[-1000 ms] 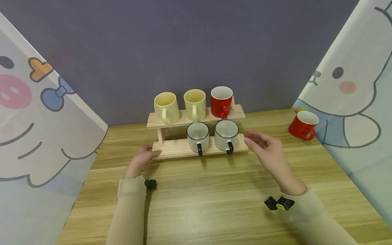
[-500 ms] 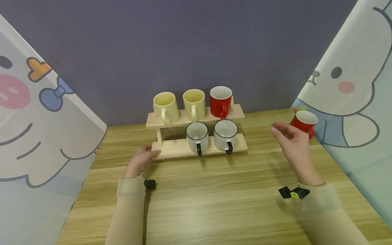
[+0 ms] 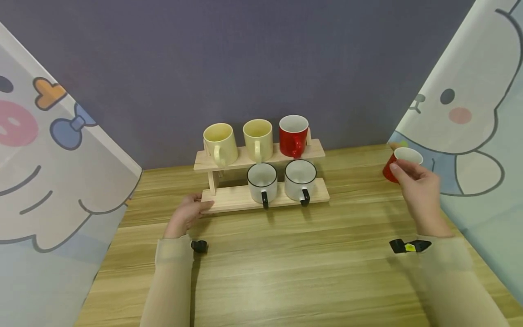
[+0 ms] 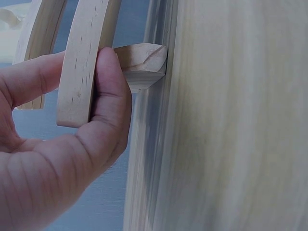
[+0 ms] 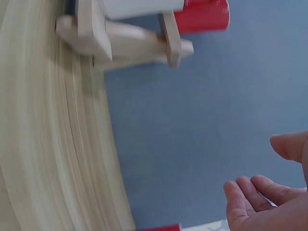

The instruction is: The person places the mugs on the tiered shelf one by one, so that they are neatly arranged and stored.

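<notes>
A two-tier wooden rack (image 3: 230,199) stands against the back of the table. My left hand (image 3: 188,214) grips the left end of its lower board, thumb on one face and a finger on the other, as the left wrist view shows at the board (image 4: 79,72). Far to the right, my right hand (image 3: 421,193) is right in front of a red mug (image 3: 391,171) with a white inside. It hides the mug's handle in the head view. In the right wrist view the right thumb and fingers (image 5: 236,202) are apart with nothing between them.
On the upper tier sit two yellow mugs (image 3: 223,150) and a red mug (image 3: 290,143). Two white mugs (image 3: 300,181) with black rims and handles stand on the lower tier. A grey wall (image 3: 245,59) rises behind, with cartoon-printed panels (image 3: 470,150) at both sides.
My right hand has moved right, from beside the rack's right end to the separate red mug. The left hand has stayed on the rack's board.
</notes>
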A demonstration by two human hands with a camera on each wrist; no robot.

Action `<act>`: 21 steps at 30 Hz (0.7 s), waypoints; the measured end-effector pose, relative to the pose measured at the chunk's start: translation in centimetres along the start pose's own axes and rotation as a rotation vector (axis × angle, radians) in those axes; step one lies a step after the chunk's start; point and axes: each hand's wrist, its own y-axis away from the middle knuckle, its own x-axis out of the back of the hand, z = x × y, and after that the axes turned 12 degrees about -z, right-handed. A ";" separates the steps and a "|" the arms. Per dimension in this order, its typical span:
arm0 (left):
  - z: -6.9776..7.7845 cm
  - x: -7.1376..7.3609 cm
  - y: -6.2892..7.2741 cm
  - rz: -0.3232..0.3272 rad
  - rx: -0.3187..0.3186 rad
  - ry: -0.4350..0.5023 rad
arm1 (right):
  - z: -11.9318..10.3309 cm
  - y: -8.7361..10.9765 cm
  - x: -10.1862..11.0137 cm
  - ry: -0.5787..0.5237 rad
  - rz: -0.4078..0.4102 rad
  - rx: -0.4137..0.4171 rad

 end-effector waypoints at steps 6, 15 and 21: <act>0.1 -0.1 0.0 -0.004 0.008 0.012 | 1.7 -2.0 2.4 0.016 0.010 -0.078; 0.2 -0.1 0.1 0.003 0.004 0.018 | 3.9 -4.2 4.9 0.134 0.060 -0.182; 0.1 0.0 0.0 -0.013 -0.007 0.019 | 5.9 -4.7 6.1 0.157 0.082 -0.227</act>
